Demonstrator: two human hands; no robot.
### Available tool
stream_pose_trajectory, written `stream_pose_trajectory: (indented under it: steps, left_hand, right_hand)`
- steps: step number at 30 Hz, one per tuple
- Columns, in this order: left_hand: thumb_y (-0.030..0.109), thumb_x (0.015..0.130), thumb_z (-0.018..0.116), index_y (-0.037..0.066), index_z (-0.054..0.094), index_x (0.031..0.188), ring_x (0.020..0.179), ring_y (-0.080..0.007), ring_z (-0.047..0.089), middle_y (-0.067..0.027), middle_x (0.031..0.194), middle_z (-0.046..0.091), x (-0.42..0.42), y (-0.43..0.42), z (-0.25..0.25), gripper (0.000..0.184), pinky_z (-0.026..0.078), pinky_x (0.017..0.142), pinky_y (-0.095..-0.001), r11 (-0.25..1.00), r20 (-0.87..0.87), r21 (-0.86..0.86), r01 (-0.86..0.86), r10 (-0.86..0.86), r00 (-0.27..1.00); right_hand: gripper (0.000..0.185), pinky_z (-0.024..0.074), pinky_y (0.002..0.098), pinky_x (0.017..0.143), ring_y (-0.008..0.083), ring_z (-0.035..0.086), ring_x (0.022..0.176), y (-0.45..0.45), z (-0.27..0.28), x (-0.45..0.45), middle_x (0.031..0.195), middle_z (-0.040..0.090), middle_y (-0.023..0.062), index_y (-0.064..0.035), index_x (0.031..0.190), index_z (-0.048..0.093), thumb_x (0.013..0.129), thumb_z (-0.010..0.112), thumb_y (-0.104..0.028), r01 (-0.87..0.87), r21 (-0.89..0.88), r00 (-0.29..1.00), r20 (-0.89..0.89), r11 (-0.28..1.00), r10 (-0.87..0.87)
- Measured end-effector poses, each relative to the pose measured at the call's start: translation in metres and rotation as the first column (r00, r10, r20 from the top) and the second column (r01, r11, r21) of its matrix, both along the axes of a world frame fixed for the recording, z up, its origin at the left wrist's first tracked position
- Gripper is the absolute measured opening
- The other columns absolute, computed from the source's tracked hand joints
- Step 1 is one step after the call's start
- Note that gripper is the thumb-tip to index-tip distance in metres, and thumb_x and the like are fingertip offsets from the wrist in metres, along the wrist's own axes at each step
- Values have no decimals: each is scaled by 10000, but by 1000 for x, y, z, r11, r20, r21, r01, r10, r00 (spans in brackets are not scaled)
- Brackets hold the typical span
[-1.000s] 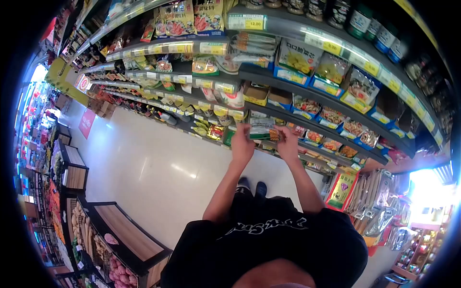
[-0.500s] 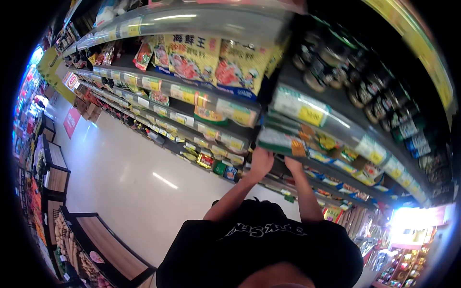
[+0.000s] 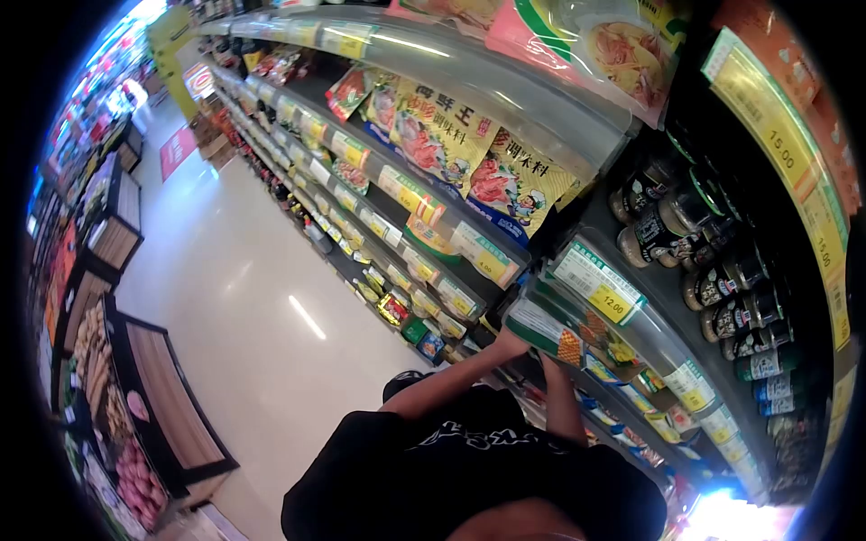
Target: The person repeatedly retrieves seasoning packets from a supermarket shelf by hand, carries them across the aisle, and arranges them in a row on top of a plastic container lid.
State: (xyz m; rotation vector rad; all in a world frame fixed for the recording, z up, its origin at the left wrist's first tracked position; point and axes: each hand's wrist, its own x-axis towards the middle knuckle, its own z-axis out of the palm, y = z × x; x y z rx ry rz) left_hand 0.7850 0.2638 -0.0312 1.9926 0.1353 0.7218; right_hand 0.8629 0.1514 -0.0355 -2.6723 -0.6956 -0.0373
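Just below the shelf edge, my left hand (image 3: 511, 344) is closed on the near corner of a green-and-white packet (image 3: 538, 327). The packet has an orange, corn-like picture at one end, and most of my fingers are hidden beneath it. My right hand (image 3: 548, 362) reaches under the packet's other end. Its fingers are out of sight, so I cannot tell whether it grips. Several colourful packets (image 3: 622, 354) lie on the shelf beside it.
Above my hands runs a shelf rail with a 12.00 price label (image 3: 606, 298). Yellow seasoning bags (image 3: 514, 185) stand on the left and dark-labelled jars (image 3: 663, 225) on the right. A pale aisle floor (image 3: 234, 298) separates the shelves from produce bins (image 3: 135, 469).
My view has turned and shifted, so shelves, packet and hands appear lower and further right. My left hand stays at the packet; my right hand is now more hidden behind it.
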Motion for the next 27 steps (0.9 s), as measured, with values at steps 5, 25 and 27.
stream_pose_trajectory:
  steps: [5, 25, 27]
  left_hand:
    - [115, 820, 714, 25, 607, 1151, 1057, -239, 599, -112, 1138, 636, 11, 1, -9, 360, 469, 936, -357, 912, 84, -373, 173, -152, 985]
    - [326, 965, 523, 27, 390, 1377, 1147, -274, 578, -184, 1225, 595, -308, -178, 59, 526, 437, 977, -364, 496, -339, -482, -723, 655, 675]
    - [311, 965, 528, 37, 395, 1366, 1127, -253, 582, -167, 1200, 603, -353, -220, 63, 503, 444, 962, -361, 358, -344, -520, -775, 743, 574]
  right_hand:
    - [336, 461, 436, 892, 367, 593, 1084, -12, 27, -15, 1143, 637, 223, -15, 1090, 661, 912, 565, -284, 2, -19, 992, -123, 1000, -4]
    - [282, 528, 299, 749, 166, 644, 844, -46, 31, -257, 933, 653, 105, 30, 1068, 557, 831, 693, -40, -460, 816, -20, -404, 351, 914]
    - [283, 533, 295, 733, 169, 654, 805, -59, 34, -298, 913, 669, 121, 38, 1047, 574, 811, 711, -36, -629, 741, -165, -421, 234, 892]
